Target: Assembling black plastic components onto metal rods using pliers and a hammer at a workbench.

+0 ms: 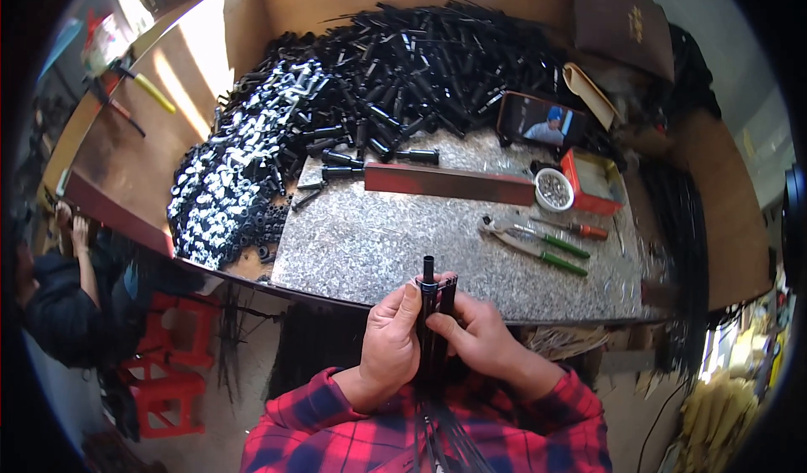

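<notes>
Close to my body, just off the table's front edge, I hold what looks like a black umbrella frame (429, 288), upright, its tube end pointing up and away from me. My left hand (390, 330) is closed round the left side of it, thumb along the collar below the tube end. On the other side my right hand (487, 338) grips the cluster of slim black ribs (447, 292), its thumb pressed across them. Thin dark strips trail down over my checked shirt. My palms hide the middle of the frame.
A grey speckled board (361, 254) carries a long dark red bar (450, 184), green-handled pliers (538, 246), a tub of small metal pieces (553, 190), a red box (593, 181) and a phone (542, 122). Black tubes (420, 61) heap behind. Another person (80, 301) sits left, near red stools (172, 397).
</notes>
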Available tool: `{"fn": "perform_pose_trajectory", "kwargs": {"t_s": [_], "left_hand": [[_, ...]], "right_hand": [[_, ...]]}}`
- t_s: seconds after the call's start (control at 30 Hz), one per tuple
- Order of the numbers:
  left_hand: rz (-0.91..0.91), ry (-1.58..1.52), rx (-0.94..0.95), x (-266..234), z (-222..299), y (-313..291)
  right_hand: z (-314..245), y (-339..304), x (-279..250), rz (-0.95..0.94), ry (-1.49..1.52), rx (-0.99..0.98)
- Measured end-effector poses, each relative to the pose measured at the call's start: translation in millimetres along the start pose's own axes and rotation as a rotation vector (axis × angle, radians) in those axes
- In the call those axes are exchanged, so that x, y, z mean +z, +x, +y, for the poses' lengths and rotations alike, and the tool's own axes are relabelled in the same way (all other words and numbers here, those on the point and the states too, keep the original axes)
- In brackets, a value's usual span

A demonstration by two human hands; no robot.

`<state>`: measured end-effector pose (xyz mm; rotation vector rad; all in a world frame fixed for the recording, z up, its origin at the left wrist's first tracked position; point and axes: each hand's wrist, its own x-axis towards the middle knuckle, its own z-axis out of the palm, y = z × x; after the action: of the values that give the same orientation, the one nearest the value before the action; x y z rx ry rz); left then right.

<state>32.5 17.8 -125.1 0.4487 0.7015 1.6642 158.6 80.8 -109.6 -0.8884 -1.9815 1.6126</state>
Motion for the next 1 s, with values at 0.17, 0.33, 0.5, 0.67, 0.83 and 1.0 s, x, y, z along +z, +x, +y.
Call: {"fn": "perform_pose_trajectory", "kwargs": {"t_s": [0.17, 0.33, 0.5, 0.67, 0.83, 1.0], "left_hand": [[-0.063, -0.055, -0.003, -1, 2, 2], [-0.166, -0.044, -0.099, -9, 3, 6], [-0.229, -0.045, -0.199, -14, 14, 6], [-0.310, -0.022, -0.157, -16, 14, 8], [-0.267, 0.021, -0.138, -11, 14, 6], [-0.289, 0.061, -0.138, -10, 16, 7]], "right_hand": [[-4, -3, -2, -0.050, -0.212, 0.008], [-18, 3, -26, -0.290, -0.431, -0.090], [-38, 41, -95, -0.271, -0.703, -0.182], [-50, 137, -107, 0.091, -0.799, -0.415], [-25, 209, -87, 0.029, -0.922, -0.519], [-14, 223, -79, -0.051, -1.195, -0.399]]}}
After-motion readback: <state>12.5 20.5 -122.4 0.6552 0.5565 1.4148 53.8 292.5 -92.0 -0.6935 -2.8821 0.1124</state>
